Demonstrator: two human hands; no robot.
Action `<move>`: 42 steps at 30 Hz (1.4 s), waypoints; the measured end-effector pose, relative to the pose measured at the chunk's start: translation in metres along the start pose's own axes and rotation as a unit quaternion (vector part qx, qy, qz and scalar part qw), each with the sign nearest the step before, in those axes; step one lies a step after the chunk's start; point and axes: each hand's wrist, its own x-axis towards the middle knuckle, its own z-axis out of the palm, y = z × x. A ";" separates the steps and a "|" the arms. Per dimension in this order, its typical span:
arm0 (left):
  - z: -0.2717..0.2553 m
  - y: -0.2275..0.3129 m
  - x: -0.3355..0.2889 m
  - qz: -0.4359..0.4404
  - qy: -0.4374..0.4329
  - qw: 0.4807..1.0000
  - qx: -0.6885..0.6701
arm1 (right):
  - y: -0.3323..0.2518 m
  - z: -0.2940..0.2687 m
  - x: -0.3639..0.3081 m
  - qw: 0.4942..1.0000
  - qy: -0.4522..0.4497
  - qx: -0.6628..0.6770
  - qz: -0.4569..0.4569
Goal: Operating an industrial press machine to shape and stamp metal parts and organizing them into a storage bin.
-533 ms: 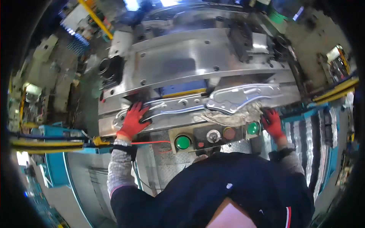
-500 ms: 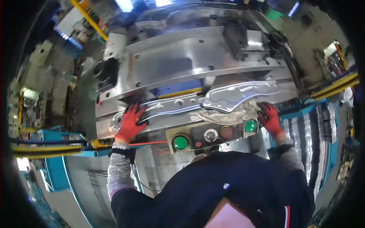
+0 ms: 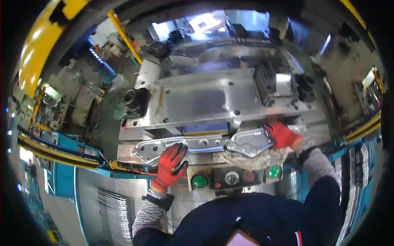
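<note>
A long stamped sheet-metal part [image 3: 205,143] lies across the front of the steel die [image 3: 193,98], with holes at its left end and a wider panel [image 3: 251,143] at its right; whether this is one piece or two I cannot tell. My left hand [image 3: 170,167], in a red glove with dark fingertips, is at the front edge of the part's left half, fingers and thumb apart. Over the right panel reaches my red-gloved right hand [image 3: 284,136], its fingers stretched out across the metal, slightly blurred. A crumpled pale rag [image 3: 252,160] sits below the panel.
Directly before me is a control box [image 3: 223,178] with a green button [image 3: 200,181] on the left and another green button [image 3: 273,171] on the right. Black die posts [image 3: 137,102] rise at the sides. Stacked thin metal pieces [image 3: 115,215] lie at the lower left.
My right hand has moved left and away from me, from beside the rag onto the panel. My left hand has shifted right and toward me from the part's left end. The view has tilted.
</note>
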 end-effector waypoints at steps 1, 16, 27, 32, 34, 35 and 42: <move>-0.004 0.000 0.004 0.003 0.012 1.000 0.008 | -0.005 -0.007 -0.004 0.999 0.033 -0.009 -0.019; 0.001 -0.080 0.123 -0.089 0.175 0.964 0.181 | -0.080 -0.268 0.122 0.977 0.185 -0.094 0.054; -0.007 -0.073 0.122 -0.111 0.169 0.969 0.141 | 0.058 -0.265 0.307 0.990 0.113 -0.085 -0.009; -0.007 -0.077 0.126 -0.095 0.168 0.973 0.131 | 0.103 -0.250 0.320 0.999 0.022 0.038 0.031; -0.007 -0.075 0.123 -0.092 0.174 0.972 0.129 | 0.091 -0.250 0.323 0.995 0.023 0.072 0.072; -0.009 -0.077 0.123 -0.099 0.170 0.973 0.123 | 0.088 -0.245 0.335 0.993 0.030 0.065 0.092; -0.008 -0.077 0.130 -0.105 0.154 0.976 0.115 | 0.091 -0.224 0.380 0.977 0.056 -0.002 0.206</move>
